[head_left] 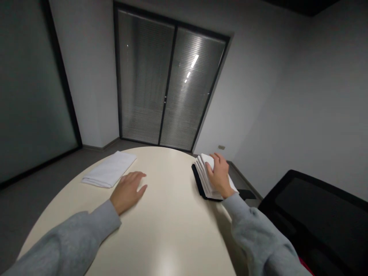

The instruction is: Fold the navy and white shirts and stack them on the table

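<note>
A folded white cloth lies flat at the left side of the round cream table. My left hand is just right of the cloth, low over the table, fingers apart and holding nothing. On the right edge of the table is a stack of folded white cloths with a black item at its bottom and left side. My right hand rests on top of the stack, fingers bent over the uppermost cloth; whether it pinches the cloth is hard to make out.
A black mesh-backed chair stands to the right of the table. Beyond the table are a glazed double door with blinds and grey walls. A dark-framed glass panel is at the left.
</note>
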Motion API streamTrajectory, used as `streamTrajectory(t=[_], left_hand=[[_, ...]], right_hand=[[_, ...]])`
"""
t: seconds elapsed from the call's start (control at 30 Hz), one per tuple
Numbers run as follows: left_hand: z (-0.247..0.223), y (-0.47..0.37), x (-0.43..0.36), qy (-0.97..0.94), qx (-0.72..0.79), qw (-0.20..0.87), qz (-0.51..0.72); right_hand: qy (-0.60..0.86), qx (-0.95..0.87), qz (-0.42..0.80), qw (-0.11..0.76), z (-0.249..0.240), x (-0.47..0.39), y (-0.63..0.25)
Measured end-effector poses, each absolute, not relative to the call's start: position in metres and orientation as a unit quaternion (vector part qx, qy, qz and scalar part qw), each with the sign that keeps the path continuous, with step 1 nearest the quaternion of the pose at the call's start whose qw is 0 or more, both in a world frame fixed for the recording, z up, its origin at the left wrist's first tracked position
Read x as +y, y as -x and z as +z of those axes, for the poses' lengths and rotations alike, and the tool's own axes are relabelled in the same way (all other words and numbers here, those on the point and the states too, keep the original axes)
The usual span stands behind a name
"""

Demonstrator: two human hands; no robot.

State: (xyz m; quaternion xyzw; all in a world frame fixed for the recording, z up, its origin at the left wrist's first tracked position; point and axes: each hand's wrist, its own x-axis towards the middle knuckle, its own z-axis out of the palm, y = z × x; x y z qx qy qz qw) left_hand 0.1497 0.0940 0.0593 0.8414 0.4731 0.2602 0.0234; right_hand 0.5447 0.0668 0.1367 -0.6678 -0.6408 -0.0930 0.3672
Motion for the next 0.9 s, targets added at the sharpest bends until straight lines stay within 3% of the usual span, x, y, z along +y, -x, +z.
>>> streamTrajectory(t=[0.1, 0.2, 0.3, 0.47, 0.57, 0.7, 0.9], left_hand=[[0.050, -0.112, 0.124, -0.759, 0.611, -0.084, 0.210], [0.034, -0.076, 0.147, -0.708, 0.693, -0.038, 0.133], [0.025, -0.059, 0.156, -0.724, 0.682, 0.009, 0.105], [0.027, -0.081, 0.139, -0.826, 0.546, 0.068, 0.127], [0.031, -0.105, 0.126, -0.854, 0.462, 0.126, 0.205], [0.027, -0.120, 0.127, -0.820, 0.463, 0.096, 0.322], [0.010, -0.115, 0.143, -0.815, 0.510, 0.117, 0.250]], right_hand=[[0.569, -0.743, -0.089, 0.340, 0.109, 0.052, -0.467], [0.473, -0.835, -0.042, 0.277, 0.067, 0.037, -0.406], [0.428, -0.870, 0.040, 0.243, 0.038, 0.029, -0.382], [0.504, -0.803, 0.069, 0.310, 0.032, 0.033, -0.401], [0.580, -0.734, 0.063, 0.347, 0.030, 0.041, -0.418], [0.644, -0.682, 0.085, 0.336, 0.022, 0.049, -0.429], [0.646, -0.690, 0.107, 0.307, 0.022, 0.050, -0.426]])
